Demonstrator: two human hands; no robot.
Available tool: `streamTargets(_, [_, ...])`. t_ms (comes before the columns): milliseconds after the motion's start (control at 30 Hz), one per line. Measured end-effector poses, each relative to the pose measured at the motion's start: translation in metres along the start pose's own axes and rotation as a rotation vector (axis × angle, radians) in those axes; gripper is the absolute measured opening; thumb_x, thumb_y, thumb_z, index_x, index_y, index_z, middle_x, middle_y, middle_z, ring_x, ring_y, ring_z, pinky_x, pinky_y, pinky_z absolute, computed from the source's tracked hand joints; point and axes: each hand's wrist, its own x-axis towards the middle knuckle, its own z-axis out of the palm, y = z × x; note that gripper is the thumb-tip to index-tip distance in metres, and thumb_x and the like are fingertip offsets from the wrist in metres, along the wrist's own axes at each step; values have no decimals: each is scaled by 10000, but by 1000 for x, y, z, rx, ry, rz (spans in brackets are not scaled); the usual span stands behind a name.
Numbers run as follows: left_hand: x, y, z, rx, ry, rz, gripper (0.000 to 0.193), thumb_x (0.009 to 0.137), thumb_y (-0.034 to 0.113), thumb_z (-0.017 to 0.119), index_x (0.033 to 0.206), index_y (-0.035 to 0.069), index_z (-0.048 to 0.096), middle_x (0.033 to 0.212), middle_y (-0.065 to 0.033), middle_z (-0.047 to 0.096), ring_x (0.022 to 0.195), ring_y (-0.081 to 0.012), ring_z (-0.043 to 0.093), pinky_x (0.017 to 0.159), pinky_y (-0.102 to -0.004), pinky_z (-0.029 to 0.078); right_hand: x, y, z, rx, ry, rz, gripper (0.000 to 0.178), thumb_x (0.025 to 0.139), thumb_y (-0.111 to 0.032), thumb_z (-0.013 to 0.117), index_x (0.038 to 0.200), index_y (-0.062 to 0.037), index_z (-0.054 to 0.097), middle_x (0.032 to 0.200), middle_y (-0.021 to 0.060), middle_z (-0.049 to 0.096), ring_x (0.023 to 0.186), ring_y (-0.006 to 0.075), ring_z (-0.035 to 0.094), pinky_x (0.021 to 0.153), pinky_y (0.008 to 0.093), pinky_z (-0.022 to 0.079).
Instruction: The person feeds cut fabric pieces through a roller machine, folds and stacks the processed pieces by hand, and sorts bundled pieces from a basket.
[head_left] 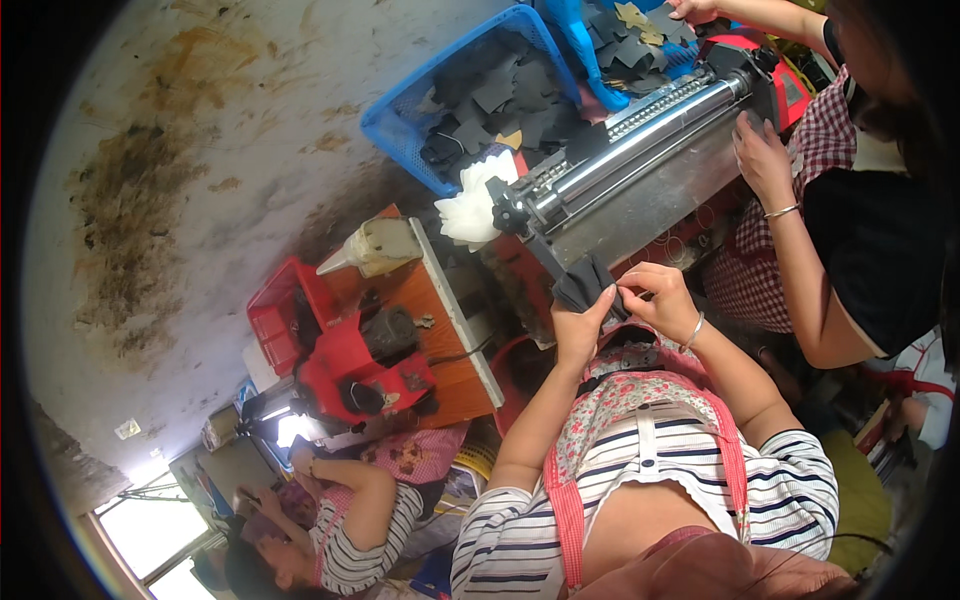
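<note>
In front of my chest my left hand (582, 325) grips a folded piece of dark grey fabric-like material (582, 284), its thumb pressed along the near side. My right hand (660, 303) is pinched at the right edge of the same piece, thumb and forefinger together. What exactly lies between those right fingertips is too small to make out. The piece is held up near the front edge of a metal roller machine (640, 145), which has a long shiny roller and red end housing.
A blue plastic basket (372, 128) full of dark cut pieces stands behind the machine, beside a white scalloped thing (465, 205). At right, a co-worker's hand (762, 155) is by the machine's end. Left, a red machine (365, 370) sits on a wooden table (465, 375); another person works beyond.
</note>
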Motion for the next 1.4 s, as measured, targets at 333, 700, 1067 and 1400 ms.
streamTargets(333, [9,32,-17,-207,148,43,331,737,-85,621,1053,-21,542,985,-81,591,870,-164,590,774,-297,482,32,82,-5,811,331,925,104,802,-67,561,815,36,555,665,48,536,529,106,528,548,298,552])
streamTargets(700, [6,11,6,1,97,13,266,725,-53,667,972,-13,576,933,-57,605,825,-131,584,739,-258,469,7,3,-1,86,-60,-3,152,719,-89,670,830,-8,605,814,91,613,729,205,605,642,298,483])
streamTargets(1067, [9,9,-1,27,-28,-63,329,734,-78,635,1040,-8,537,948,-71,588,810,-152,598,742,-273,496,-2,3,4,154,103,64,101,668,-31,606,751,19,637,723,134,623,640,239,611,589,299,493])
streamTargets(1400, [17,26,-11,-231,92,-56,421,752,-57,567,1157,-7,465,1051,-125,563,941,-239,585,828,-365,502,2,62,-22,933,354,859,100,768,-70,615,770,30,614,696,51,594,595,110,567,547,275,537])
